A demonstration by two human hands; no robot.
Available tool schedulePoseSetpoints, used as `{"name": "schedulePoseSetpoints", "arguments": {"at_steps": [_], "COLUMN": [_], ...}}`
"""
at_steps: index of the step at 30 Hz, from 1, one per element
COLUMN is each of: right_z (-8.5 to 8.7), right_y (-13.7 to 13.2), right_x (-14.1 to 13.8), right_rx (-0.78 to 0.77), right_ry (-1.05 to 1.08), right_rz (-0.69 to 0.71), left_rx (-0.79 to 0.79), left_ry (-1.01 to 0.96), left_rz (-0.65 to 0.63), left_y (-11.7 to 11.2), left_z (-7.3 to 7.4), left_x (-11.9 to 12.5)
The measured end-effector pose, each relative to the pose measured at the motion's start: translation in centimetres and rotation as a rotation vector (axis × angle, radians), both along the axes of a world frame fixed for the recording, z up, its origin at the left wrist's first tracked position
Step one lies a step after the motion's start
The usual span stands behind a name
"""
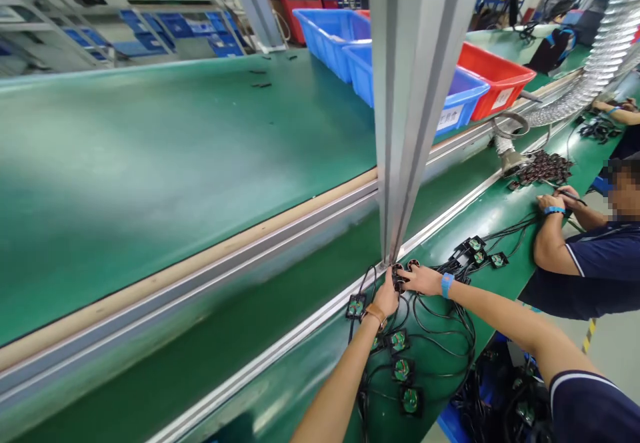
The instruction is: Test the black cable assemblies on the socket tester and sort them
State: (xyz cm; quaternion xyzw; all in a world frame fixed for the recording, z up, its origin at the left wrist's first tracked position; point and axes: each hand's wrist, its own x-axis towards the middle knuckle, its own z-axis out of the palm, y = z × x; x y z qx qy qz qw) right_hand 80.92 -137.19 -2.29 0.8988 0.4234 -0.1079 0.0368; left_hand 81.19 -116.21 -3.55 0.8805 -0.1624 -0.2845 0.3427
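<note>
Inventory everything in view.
Metal post: one, silver, centre
Upper bins: two blue, at least one red, beyond post
Lower bin: one, blue, bottom right
Duct: one, silver, right
Shelving: several, mixed, top
Worktops: at least two, green, throughout
Board units: several, black and green, around hands
Cables: many, black, around hands
Round parts: several, black, at hands
Parts pile: one, dark, right
Co-workers: two, dark clothing, right
Left hand: one, brown strap, centre
Right hand: one, blue band, centre

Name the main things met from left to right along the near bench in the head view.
Leftmost green-board module, left hand, right hand, blue band on the right wrist, rightmost green-board module on that bench, co-worker's blue wristband.
</note>
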Motion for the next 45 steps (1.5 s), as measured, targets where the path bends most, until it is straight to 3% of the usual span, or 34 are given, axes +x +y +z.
{"name": "schedulePoseSetpoints", "arguments": {"at_steps": [6, 12, 23, 28, 37, 45], "right_z": [-0.5, -0.3, -0.1, -0.7, -0.6, -0.1], "right_y": [0.3, 0.7, 1.8, 2.4, 2.3, 2.6], "right_x": [-0.2, -1.0, -1.5, -2.0, -2.0, -1.7], "right_rx": [0.021, 0.040, 0.156, 0.236, 0.234, 0.154], "right_ry": [0.023, 0.049, 0.137, 0.162, 0.195, 0.147], "right_rz": [-0.012, -0.104, -0.241, -0.257, -0.245, -0.160], "left_rx": [0.284, 0.344, 0.398, 0.412, 0.374, 0.361], "left_ry": [-0.138, -0.115, -0.225, -0.234, -0.224, -0.224], "left_rz": [-0.044, -0.099, -0.208, -0.150, -0.099, -0.093], "left_y": [1.9, 4.2, 6.0, 7.3, 7.7, 7.6], "left_z": [2.4, 3.5, 0.7, -0.4, -1.9, -1.9], "left_x": [-1.9, -3.2, -7.3, -8.9, -9.3, -9.3]}}
